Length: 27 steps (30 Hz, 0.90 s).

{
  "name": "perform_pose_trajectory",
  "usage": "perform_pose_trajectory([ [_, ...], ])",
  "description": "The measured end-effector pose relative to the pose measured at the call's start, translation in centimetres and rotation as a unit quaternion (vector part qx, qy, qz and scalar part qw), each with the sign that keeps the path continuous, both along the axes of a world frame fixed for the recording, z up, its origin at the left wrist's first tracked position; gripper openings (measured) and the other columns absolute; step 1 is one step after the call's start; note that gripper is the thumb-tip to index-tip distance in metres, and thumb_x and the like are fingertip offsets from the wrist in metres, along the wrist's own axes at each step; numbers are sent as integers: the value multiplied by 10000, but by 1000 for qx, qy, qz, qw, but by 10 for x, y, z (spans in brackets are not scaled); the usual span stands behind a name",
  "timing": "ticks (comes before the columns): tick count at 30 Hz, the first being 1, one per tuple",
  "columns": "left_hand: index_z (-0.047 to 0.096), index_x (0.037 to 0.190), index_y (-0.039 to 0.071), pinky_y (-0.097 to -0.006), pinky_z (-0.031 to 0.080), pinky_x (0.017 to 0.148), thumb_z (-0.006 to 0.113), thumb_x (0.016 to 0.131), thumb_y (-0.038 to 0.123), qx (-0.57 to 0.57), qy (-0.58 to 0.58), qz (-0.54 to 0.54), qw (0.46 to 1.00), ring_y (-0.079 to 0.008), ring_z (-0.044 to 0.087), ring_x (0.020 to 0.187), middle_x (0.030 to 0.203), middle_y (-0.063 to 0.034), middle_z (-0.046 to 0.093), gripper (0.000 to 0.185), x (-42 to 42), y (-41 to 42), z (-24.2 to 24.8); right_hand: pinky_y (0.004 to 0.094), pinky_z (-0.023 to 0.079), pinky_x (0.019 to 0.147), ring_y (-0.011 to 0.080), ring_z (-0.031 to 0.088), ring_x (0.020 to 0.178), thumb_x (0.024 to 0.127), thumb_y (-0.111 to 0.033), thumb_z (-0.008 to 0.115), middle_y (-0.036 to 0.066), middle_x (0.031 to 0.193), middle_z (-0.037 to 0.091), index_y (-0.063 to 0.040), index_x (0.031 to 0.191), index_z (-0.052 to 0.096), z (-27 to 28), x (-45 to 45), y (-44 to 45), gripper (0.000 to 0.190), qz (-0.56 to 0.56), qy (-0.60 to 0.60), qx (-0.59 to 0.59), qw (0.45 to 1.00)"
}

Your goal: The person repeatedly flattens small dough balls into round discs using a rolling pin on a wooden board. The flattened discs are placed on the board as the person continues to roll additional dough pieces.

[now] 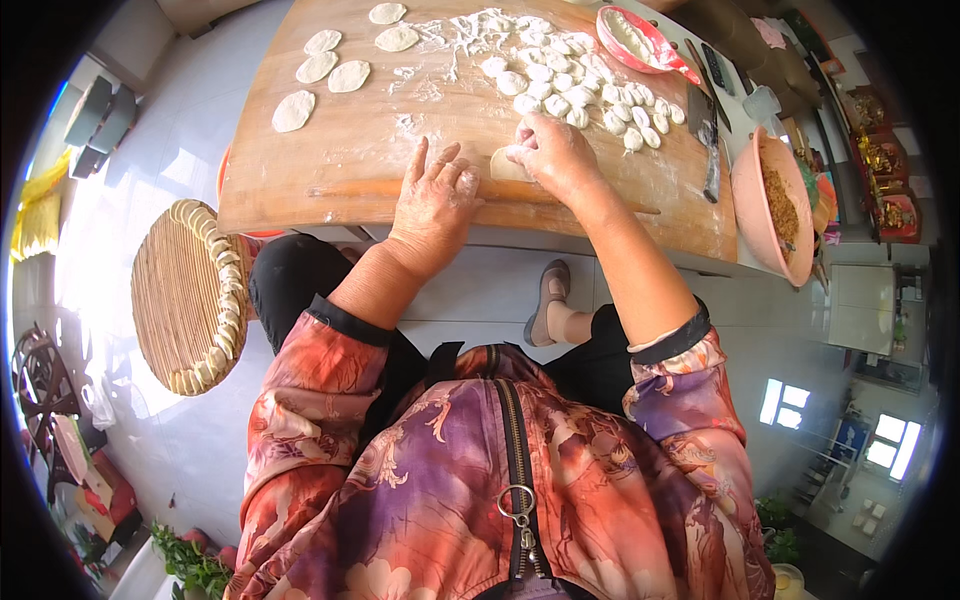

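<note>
On the floured wooden board (300,161), my right hand (553,154) pinches the edge of a small dough disc (508,166). A long wooden rolling pin (360,189) lies along the near side of the board, passing beneath both hands. My left hand (442,191) rests over the pin with its fingers spread; whether it grips the pin cannot be told. Beyond my right hand lie many small floured dough pieces (556,82). Several flat rolled wrappers (349,76) lie at the board's far left.
A red bowl of flour (630,37) stands at the far right. A cleaver (703,127) lies near the right edge, beside a pink basin of filling (750,202). Left of the board, a round reed tray (176,300) holds a curved row of dumplings (229,300).
</note>
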<state>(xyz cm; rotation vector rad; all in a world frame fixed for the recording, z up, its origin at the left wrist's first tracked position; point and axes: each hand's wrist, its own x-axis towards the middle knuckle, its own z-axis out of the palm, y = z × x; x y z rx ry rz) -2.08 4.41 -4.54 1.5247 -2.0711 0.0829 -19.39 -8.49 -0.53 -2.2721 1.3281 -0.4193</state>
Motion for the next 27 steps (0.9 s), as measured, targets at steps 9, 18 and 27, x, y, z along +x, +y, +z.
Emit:
perform_pose_trajectory([
  [9, 621, 1066, -2, -591, 244, 1172, 676, 790, 116, -22, -20, -31, 999, -309, 545, 1211, 1118, -140, 591, 306, -1, 14, 7, 283, 462, 642, 108, 551, 721, 810, -141, 772, -5, 742, 554, -36, 844, 593, 5, 1, -20, 211, 49, 14, 65, 997],
  [18, 624, 1081, -48, -627, 233, 1165, 598, 789, 89, -12, 25, -20, 999, -324, 561, 1178, 1143, -179, 577, 323, 3, 14, 15, 250, 498, 665, 92, 610, 770, 876, -34, 671, 26, 854, 644, -29, 1001, 600, 37, 77, -33, 144, 90, -157, 159, 971],
  [27, 612, 1096, -44, -637, 226, 1164, 576, 789, 84, 13, 30, -5, 999, -329, 557, 1186, 1133, -183, 578, 334, 8, 4, 16, 364, 532, 771, 266, 677, 894, 902, -148, 650, 164, 985, 697, -13, 1069, 622, 19, 130, -139, 217, -2, -20, -83, 996],
])
